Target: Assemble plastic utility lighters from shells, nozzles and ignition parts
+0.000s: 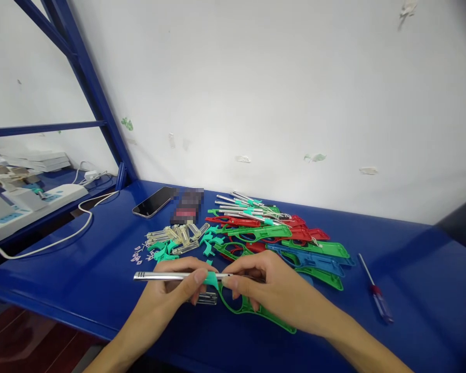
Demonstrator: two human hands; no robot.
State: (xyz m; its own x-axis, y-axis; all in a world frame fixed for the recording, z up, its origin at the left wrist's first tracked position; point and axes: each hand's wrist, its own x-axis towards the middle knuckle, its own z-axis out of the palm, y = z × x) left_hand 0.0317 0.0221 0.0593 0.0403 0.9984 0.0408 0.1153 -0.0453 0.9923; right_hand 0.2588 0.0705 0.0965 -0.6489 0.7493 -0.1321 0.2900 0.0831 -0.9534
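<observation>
A silver metal tube [159, 276] lies level across both hands near the front of the blue table. My left hand [178, 290] is closed on it, thumb against a teal trigger piece [212, 280] on the tube. My right hand [262, 285] pinches the tube's right end just beside the teal piece. Under the right hand a green plastic shell half [277, 320] rests on the table. A clear plastic part [207, 298] shows below my left fingers. Behind the hands lie loose teal pieces [208, 243] and a pile of clear parts [184, 235].
Green, red and blue shell halves [314, 259] are heaped behind my right hand, with silver tubes [241, 203] further back. A screwdriver [376, 292] lies right. A phone [154, 201] is back left; a power strip [34, 207] with a white cable stands far left.
</observation>
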